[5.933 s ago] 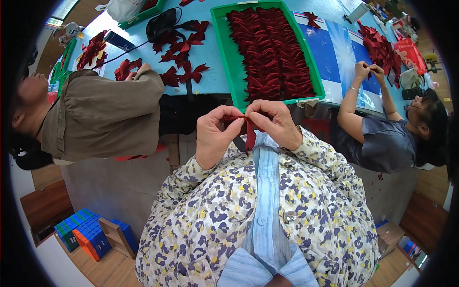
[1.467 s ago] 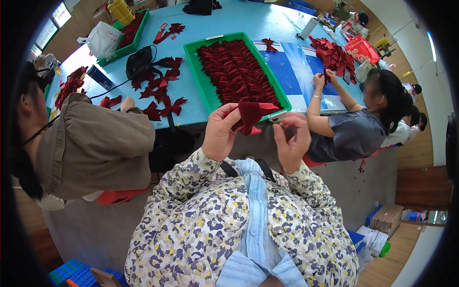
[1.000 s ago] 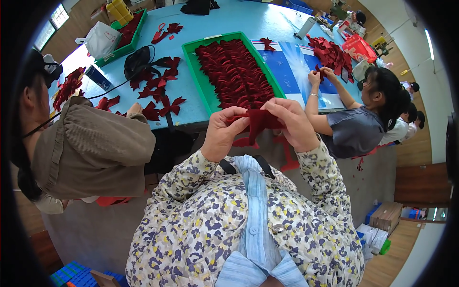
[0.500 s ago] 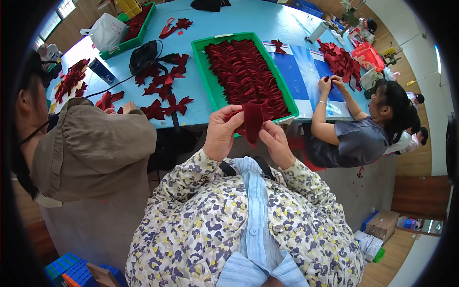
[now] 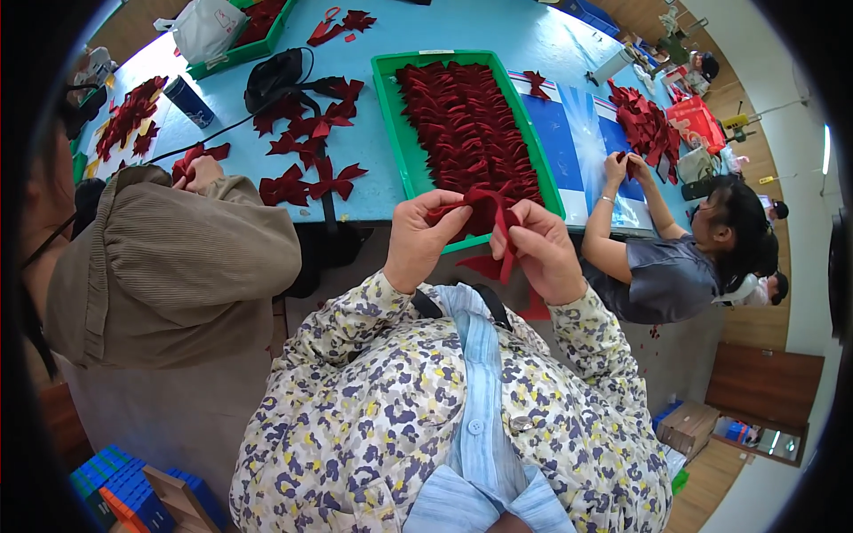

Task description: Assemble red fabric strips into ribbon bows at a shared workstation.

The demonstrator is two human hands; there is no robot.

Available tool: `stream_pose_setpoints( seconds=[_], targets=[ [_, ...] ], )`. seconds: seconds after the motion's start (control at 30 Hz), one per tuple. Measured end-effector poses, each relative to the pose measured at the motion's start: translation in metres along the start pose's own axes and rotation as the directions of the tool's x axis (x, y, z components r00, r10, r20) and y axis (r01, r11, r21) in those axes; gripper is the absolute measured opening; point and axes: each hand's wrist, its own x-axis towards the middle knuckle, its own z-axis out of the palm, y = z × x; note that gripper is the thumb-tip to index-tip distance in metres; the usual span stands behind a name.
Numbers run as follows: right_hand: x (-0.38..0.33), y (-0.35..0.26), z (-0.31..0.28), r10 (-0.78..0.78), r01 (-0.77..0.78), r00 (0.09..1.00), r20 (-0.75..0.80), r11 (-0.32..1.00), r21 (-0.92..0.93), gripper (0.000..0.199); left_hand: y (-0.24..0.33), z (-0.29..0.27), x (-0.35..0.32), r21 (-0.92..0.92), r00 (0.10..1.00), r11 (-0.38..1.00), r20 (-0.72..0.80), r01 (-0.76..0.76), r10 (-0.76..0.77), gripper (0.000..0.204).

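Observation:
A dark red fabric bow is held up between my two hands, in front of my chest and over the near edge of the table. My left hand pinches its left side with thumb and fingers. On the other side, my right hand grips a folded band of the fabric, and a pointed tail hangs down between the hands. Just beyond them lies a green tray packed with rows of similar dark red bows.
Loose bows and a black bag lie on the blue table, left of the tray. A co-worker in a brown sleeve sits at left; another in a grey shirt handles red fabric at right. A dark can stands far left.
My right hand has risen and now grips the fabric band higher up. The bow's front panel has turned into a narrow fold with a tail hanging. The view has shifted slightly.

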Motion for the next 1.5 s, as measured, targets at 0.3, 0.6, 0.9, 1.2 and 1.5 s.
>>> stream_pose_setpoints(
  seconds=[0.3, 0.6, 0.9, 1.2, 1.5],
  targets=[
    [0.015, -0.01, 0.001, 0.225, -0.212, 0.973, -0.052, 0.96, 0.185, 0.016, -0.002, -0.005, -0.001, 0.159, 0.999, 0.987, -0.02, -0.026, 0.029, 0.012],
    [0.016, 0.004, 0.02, 0.259, -0.236, 0.963, -0.078, 0.945, 0.228, 0.018, -0.011, -0.007, 0.004, 0.12, 0.999, 0.992, -0.017, -0.039, 0.042, 0.013],
    [0.011, 0.008, 0.015, 0.265, -0.236, 0.964, -0.023, 0.893, 0.383, 0.016, -0.011, -0.009, -0.004, 0.198, 0.997, 0.977, -0.006, -0.079, 0.082, 0.013],
    [0.001, 0.012, 0.025, 0.31, -0.234, 0.916, -0.256, 0.928, 0.29, 0.015, -0.017, -0.01, -0.006, 0.246, 0.996, 0.965, 0.003, -0.091, 0.093, 0.015],
    [0.011, 0.017, 0.016, 0.31, -0.203, 0.921, -0.236, 0.899, 0.389, 0.015, -0.026, -0.008, 0.005, 0.31, 0.993, 0.943, 0.024, -0.121, 0.12, 0.014]
  ],
)
